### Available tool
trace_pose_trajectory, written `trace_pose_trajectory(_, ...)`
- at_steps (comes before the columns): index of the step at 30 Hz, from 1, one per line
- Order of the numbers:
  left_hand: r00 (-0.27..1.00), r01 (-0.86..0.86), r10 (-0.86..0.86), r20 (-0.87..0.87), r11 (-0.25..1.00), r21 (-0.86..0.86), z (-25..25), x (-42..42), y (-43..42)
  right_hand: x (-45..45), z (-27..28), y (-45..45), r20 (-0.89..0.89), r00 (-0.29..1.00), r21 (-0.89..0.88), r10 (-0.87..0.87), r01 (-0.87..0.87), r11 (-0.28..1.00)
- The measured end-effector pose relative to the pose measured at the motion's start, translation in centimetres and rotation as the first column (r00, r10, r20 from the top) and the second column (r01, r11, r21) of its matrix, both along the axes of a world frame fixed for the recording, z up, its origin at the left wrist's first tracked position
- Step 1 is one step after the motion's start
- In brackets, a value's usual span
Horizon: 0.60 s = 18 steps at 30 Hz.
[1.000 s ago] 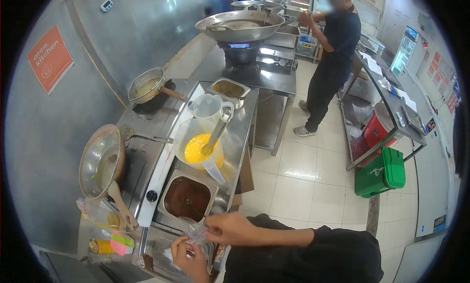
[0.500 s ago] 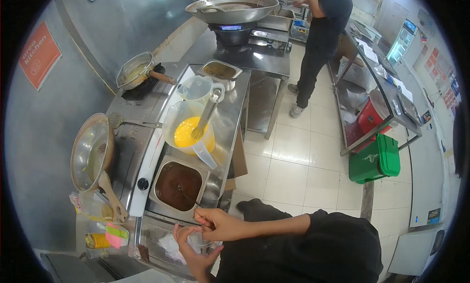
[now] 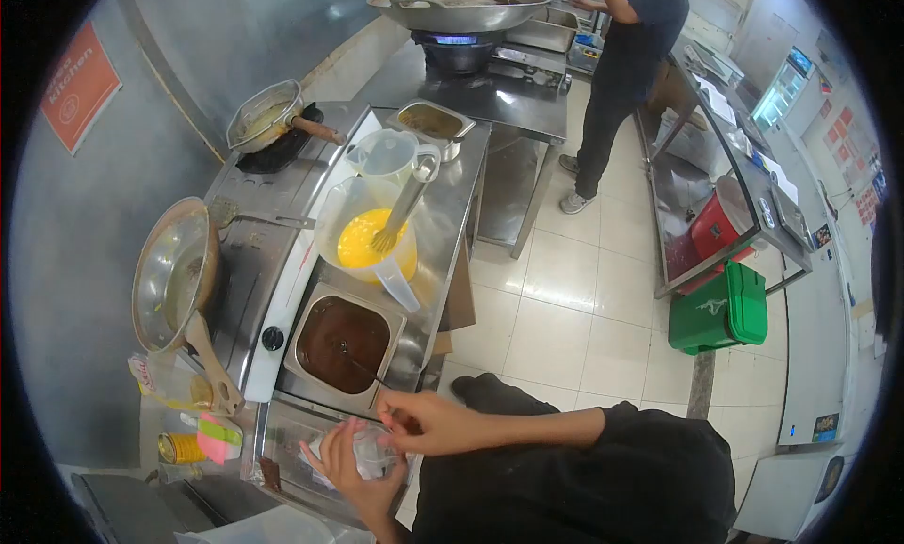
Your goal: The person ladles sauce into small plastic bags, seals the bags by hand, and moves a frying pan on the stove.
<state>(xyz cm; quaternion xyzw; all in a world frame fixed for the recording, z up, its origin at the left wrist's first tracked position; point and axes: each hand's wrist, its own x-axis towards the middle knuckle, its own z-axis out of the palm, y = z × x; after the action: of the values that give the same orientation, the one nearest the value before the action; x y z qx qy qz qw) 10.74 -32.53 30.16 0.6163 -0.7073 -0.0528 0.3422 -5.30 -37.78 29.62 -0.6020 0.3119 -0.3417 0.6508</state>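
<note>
Steel counter [image 3: 454,219]; left hand [image 3: 356,476] spread wide around clear plastic [image 3: 375,456]; right hand [image 3: 435,423] curled, grip hidden.

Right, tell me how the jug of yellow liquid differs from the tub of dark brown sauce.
The jug is tall, see-through plastic; the tub is low, boxy metal. The jug has a handle; the tub shows none. A whisk leans in the jug, while a thin-handled utensil rests in the tub. Both are open-topped.

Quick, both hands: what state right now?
Left hand: fingers spread at clear plastic; whether it grips can't be told.
Right hand: fingers curled beside the plastic; whether they grip anything can't be told.
</note>
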Motion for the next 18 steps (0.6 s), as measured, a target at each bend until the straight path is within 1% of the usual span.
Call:
trace_pose_trajectory(1, 0.999, -0.048, 0.048, -0.010, 0.999, -0.008, -0.2, 0.3, 0.1, -0.8, 0.1, -0.4, -0.102, 0.987, -0.156, -0.124, 0.107, 0.982)
trace_pose_trajectory(2, 0.997, -0.071, 0.071, -0.008, 0.997, -0.003, -0.4, 0.6, 0.3, -1.7, 0.2, -0.7, -0.178, 0.952, -0.318, -0.248, 0.183, 0.930)
trace_pose_trajectory(3, 0.989, -0.117, 0.116, -0.090, 0.993, -0.007, -0.6, 0.9, 0.5, -2.5, 0.0, -1.1, -0.323, 0.866, -0.284, -0.382, 0.297, 0.912)
trace_pose_trajectory(4, 0.971, -0.175, 0.171, -0.168, 0.984, -0.010, -0.8, 1.3, 0.8, -3.4, -0.3, -1.5, -0.461, 0.746, -0.271, -0.481, 0.398, 0.877)
trace_pose_trajectory(5, 0.961, -0.229, 0.225, -0.160, 0.973, -0.010, -1.3, 1.8, 1.0, -4.2, -0.6, -2.0, -0.521, 0.602, -0.431, -0.605, 0.426, 0.795)
trace_pose_trajectory(6, 0.952, -0.254, 0.244, -0.188, 0.967, -0.033, -1.9, 2.3, 1.1, -4.8, -1.3, -2.4, -0.581, 0.493, -0.507, -0.648, 0.403, 0.762)
trace_pose_trajectory(7, 0.941, -0.279, 0.261, -0.215, 0.958, -0.059, -2.2, 2.7, 1.2, -5.1, -2.1, -2.7, -0.686, 0.493, -0.374, -0.536, 0.394, 0.840)
trace_pose_trajectory(8, 0.925, -0.295, 0.270, -0.268, 0.954, -0.058, -2.1, 2.9, 1.2, -5.0, -2.8, -2.7, -0.690, 0.561, -0.278, -0.457, 0.377, 0.883)
trace_pose_trajectory(9, 0.913, -0.340, 0.314, -0.262, 0.938, -0.061, -2.0, 3.1, 1.2, -4.5, -3.2, -2.6, -0.689, 0.619, -0.179, -0.375, 0.357, 0.917)
trace_pose_trajectory(10, 0.902, -0.356, 0.330, -0.278, 0.933, -0.047, -2.0, 3.2, 1.2, -3.6, -3.3, -2.3, -0.687, 0.637, -0.178, -0.350, 0.319, 0.931)
trace_pose_trajectory(12, 0.887, -0.381, 0.368, -0.279, 0.925, 0.008, -2.0, 3.5, 1.5, -1.5, -3.2, -1.8, -0.525, 0.785, -0.080, -0.328, 0.338, 0.938)
trace_pose_trajectory(13, 0.877, -0.406, 0.392, -0.279, 0.914, 0.008, -1.9, 3.5, 1.7, -0.6, -3.3, -1.7, -0.525, 0.794, -0.080, -0.307, 0.313, 0.947)
trace_pose_trajectory(15, 0.881, -0.419, 0.405, -0.244, 0.908, -0.006, -1.8, 3.6, 2.0, 1.0, -3.3, -1.7, -0.446, 0.850, -0.022, -0.279, 0.301, 0.953)
trace_pose_trajectory(16, 0.873, -0.436, 0.420, -0.247, 0.900, -0.008, -1.8, 3.6, 2.2, 1.5, -2.4, -1.8, -0.445, 0.840, -0.073, -0.310, 0.311, 0.948)
trace_pose_trajectory(17, 0.876, -0.434, 0.421, -0.236, 0.901, -0.002, -1.9, 3.6, 2.4, 1.6, -2.6, -2.3, -0.446, 0.844, -0.078, -0.297, 0.294, 0.953)
trace_pose_trajectory(18, 0.879, -0.432, 0.422, -0.224, 0.902, 0.004, -1.9, 3.7, 2.6, 1.3, -3.3, -3.0, -0.429, 0.850, -0.156, -0.306, 0.263, 0.952)
